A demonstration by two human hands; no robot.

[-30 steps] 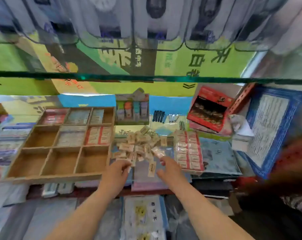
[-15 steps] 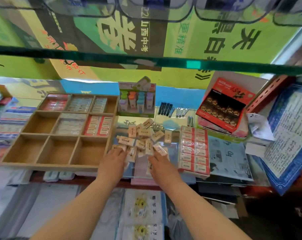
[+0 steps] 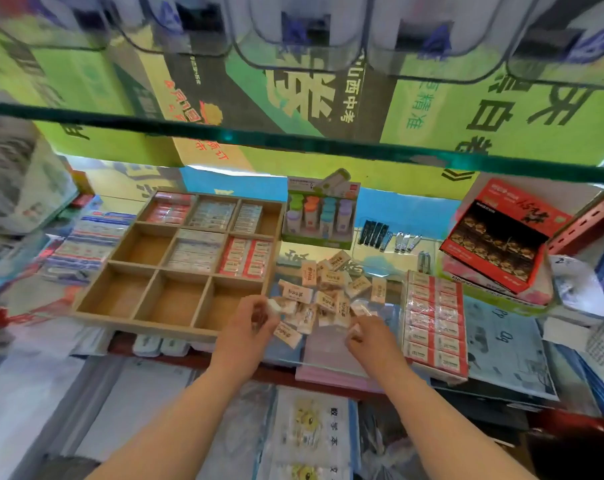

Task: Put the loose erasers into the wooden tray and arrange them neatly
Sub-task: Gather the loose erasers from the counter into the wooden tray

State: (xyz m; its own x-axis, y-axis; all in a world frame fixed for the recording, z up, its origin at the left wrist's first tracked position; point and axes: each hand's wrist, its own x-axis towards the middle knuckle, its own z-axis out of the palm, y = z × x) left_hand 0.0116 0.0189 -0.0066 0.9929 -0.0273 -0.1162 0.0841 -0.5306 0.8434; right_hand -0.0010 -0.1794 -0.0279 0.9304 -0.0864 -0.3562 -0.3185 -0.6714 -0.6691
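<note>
Both hands have closed in on the heap of loose erasers [image 3: 328, 289] beside the wooden tray [image 3: 144, 320], left hand [image 3: 252, 320] and right hand [image 3: 366, 332] each now pinching an eraser, so loading the tray's empty front compartments looks imminent.

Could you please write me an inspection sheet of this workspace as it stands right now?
Surface: shelf under a glass shelf edge, covered with flat packets.
Job's things: wooden tray, nine compartments; top row and two of the middle row filled, middle-left and the bottom row empty. Loose erasers piled right of the tray.
Clutter: sealed eraser pack, red box, green display box, clippers.
Hands: left hand closed on an eraser; right hand pinching one at the pile's near edge.
Cables: nothing seen.
Surroundings: green posters behind, booklets below.
</note>
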